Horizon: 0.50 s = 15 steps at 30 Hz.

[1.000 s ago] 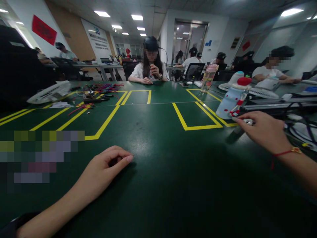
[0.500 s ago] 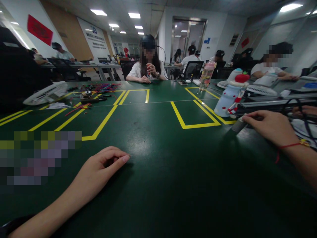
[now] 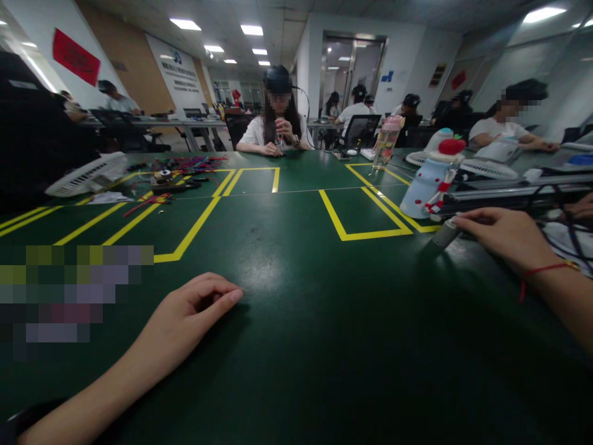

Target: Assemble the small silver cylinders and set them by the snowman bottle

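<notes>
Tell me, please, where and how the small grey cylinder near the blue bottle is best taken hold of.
Probably at its upper end, coming from the right, with the fingers across its rounded sides. The small grey cylinder appears tilted, that end pointing toward the right hand, whose fingers hold it there; the blue bottle stands beyond, so the far side looks tighter.

The table (image 3: 301, 321) is dark green, marked with strips of yellow tape (image 3: 377, 236). From its middle, twelve at the far edge, a white slatted device (image 3: 90, 177) lies at ten o'clock, tangled wires (image 3: 197, 164) at eleven; a pink-lidded bottle (image 3: 386, 145) stands near one, a light-blue bottle (image 3: 417, 196) at two, metal rails (image 3: 504, 192) beside it towards three.
</notes>
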Each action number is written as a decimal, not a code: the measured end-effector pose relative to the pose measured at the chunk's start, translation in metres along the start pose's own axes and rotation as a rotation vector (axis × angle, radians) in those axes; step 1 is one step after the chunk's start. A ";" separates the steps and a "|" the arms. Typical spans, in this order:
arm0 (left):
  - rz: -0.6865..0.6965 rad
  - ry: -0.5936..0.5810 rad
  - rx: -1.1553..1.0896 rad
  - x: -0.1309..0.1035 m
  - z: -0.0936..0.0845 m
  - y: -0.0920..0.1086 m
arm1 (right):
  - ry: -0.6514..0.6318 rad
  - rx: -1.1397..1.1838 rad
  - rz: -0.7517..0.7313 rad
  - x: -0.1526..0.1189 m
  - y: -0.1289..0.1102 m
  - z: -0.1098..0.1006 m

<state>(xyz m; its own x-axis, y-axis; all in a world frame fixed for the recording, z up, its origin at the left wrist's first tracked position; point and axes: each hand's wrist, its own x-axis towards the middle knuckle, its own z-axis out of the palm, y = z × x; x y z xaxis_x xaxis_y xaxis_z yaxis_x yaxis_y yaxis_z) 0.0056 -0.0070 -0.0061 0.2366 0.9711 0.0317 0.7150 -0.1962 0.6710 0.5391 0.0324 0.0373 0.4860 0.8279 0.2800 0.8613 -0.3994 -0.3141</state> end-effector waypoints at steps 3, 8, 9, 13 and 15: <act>-0.003 -0.005 0.003 -0.002 -0.002 0.006 | -0.041 0.046 -0.029 -0.003 -0.003 -0.004; -0.011 -0.007 0.009 -0.005 -0.004 0.019 | 0.003 0.081 -0.010 -0.007 -0.002 -0.003; -0.011 -0.009 0.011 -0.005 -0.004 0.020 | 0.011 0.090 -0.008 -0.007 -0.003 -0.002; -0.003 -0.012 0.015 -0.004 -0.004 0.021 | 0.034 0.197 0.045 -0.011 -0.008 0.004; 0.002 -0.010 0.012 -0.004 -0.004 0.020 | 0.035 0.244 0.074 -0.014 -0.011 0.005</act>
<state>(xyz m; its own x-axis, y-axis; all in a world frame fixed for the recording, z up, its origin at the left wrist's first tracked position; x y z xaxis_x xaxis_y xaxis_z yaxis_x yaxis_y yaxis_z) 0.0167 -0.0140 0.0105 0.2448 0.9692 0.0254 0.7223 -0.1998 0.6621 0.5222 0.0272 0.0326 0.5549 0.7843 0.2776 0.7639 -0.3483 -0.5432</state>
